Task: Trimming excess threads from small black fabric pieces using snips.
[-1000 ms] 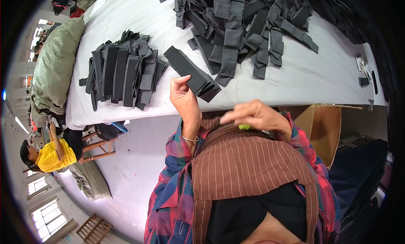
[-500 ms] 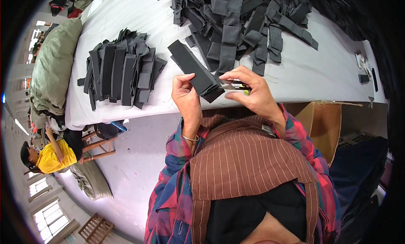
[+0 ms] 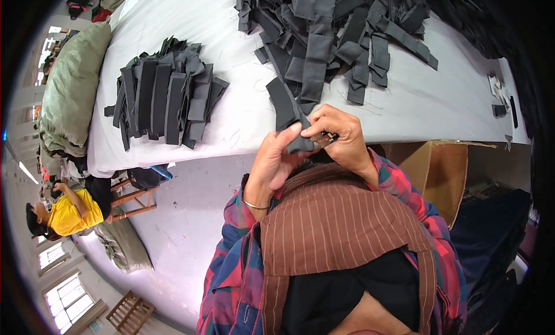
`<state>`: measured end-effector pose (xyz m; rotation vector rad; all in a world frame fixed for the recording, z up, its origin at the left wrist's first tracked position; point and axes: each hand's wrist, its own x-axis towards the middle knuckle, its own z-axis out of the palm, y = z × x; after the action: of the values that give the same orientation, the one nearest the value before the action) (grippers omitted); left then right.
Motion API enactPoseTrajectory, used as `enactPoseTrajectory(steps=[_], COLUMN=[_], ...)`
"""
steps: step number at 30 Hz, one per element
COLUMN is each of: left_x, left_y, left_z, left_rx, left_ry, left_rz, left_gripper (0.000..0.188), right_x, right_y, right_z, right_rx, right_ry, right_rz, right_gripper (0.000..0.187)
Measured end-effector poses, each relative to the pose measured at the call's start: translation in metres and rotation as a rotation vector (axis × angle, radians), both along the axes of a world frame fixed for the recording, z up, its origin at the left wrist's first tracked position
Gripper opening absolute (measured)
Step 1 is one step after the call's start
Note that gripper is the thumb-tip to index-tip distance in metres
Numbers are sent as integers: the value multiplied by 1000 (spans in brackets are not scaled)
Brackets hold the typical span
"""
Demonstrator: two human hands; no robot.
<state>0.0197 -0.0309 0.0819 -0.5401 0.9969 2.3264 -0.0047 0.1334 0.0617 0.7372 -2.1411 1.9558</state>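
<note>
A dark grey fabric strip (image 3: 281,105) slants across the table's near edge, its lower end bent between my hands. My left hand (image 3: 273,160) pinches that end with the thumb on top. Close against it, my right hand (image 3: 342,137) has its fingertips at the same end of the strip. Thread snips (image 3: 330,137) are tucked inside my right hand, mostly hidden by the fingers. Beyond my hands lies a loose heap of similar strips (image 3: 317,60), and the held strip's far end reaches toward it. Left of my hands sits a neater pile of strips (image 3: 160,98).
A white cloth covers the table (image 3: 243,118). A stuffed pale green sack (image 3: 75,83) leans at its left. Under the right side stands an open cardboard box (image 3: 448,173). Dark fabric (image 3: 474,22) lies at the far right. A person in yellow (image 3: 75,210) sits at left.
Both hands have drawn together, the left moving right and toward me. The strip came with them and its near end is now bent. The snips' blades, visible before, are now hidden.
</note>
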Motion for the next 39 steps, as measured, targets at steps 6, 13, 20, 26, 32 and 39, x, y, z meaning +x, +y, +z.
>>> enactPoseTrajectory(steps=[6, 13, 20, 26, 32, 39], left_x=[-4, -4, -7, -4, -6, -7], left_y=[-6, -8, -10, -4, 1, 1], left_z=[15, 20, 18, 15, 14, 16], left_rx=[-51, -98, -125, -178, -151, -173], left_ry=[252, 322, 304, 323, 320, 304], left_rz=[42, 2, -42, -39, -12, -48], left_gripper=[51, 59, 56, 54, 57, 53], right_x=[-8, -14, -16, -15, -15, -13], right_y=[12, 17, 10, 12, 10, 11], right_z=[17, 38, 39, 35, 31, 28], right_rx=[257, 500, 521, 526, 567, 548], right_ry=[132, 265, 351, 310, 373, 308], right_rz=[24, -51, -122, -99, -133, -146], right_gripper=[23, 31, 31, 28, 29, 35])
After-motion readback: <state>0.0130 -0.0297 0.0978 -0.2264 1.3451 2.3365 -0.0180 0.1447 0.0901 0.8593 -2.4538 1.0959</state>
